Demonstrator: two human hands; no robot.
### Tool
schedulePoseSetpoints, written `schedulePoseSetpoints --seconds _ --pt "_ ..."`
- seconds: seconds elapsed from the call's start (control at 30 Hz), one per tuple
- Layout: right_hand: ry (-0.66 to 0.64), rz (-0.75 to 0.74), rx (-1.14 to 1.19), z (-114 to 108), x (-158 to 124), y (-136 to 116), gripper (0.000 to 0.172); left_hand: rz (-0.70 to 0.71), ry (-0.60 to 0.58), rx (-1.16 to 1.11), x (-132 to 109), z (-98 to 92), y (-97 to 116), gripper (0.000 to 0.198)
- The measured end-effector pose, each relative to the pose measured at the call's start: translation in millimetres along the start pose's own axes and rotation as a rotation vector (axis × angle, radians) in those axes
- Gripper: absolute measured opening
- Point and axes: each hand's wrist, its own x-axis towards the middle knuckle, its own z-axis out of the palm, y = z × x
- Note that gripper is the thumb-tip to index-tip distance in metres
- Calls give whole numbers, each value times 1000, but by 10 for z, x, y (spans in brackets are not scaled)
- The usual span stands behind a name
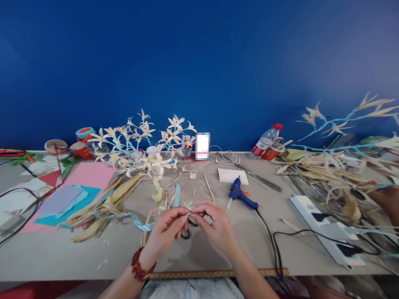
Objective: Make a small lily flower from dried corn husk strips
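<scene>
Both hands meet at the front of the table (249, 253). The left hand (170, 224), with a red beaded bracelet (141, 265) at its wrist, has thumb and fingers pinched together on a small pale piece (188, 215), apparently dried husk. The right hand (215, 222) is likewise closed at the fingertips on the same piece. The fingers cover most of it; its full shape cannot be told.

The piece is held just above the tabletop, near the black scissors (185, 235), whose handles show beneath the hands. A light blue ribbon (143, 226) lies beside the left hand, and a bundle of dried husks (121, 195) farther left. Right of the hands rests a blue glue gun (238, 193), its cord running toward the near edge. Husk flowers (134, 141) on blue stems stand behind.

Handling assessment: the piece is judged very light, thin and dry, bending a little but liable to split along its grain or crack if creased hard. It should not be slippery. The sound hold is a light fingertip pinch at its thickest gathered part, leaving any thin free ends unpressed.
</scene>
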Motion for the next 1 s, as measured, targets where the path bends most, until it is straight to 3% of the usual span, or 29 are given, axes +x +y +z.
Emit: schedulePoseSetpoints --seconds 0.1,0.37,0.53,0.67,0.87,1.0 --pt "-13 9 -18 -5 -10 -9 10 33 61 114 -25 9 29 25" --pt "-36 61 5 0 1 -8 12 335 223 524 -70 -40 17 9" --pt "-41 65 41 -5 6 -35 13 402 182 620 -87 -37 51 8" --pt "-45 79 126 10 10 -30 14 506 134 691 -59 -23 83 22" --pt "-69 304 532 38 -1 1 25 622 23 641 6 -8 87 22" --pt "-74 373 612 24 2 -23 29 633 28 593 15 11 85 21"
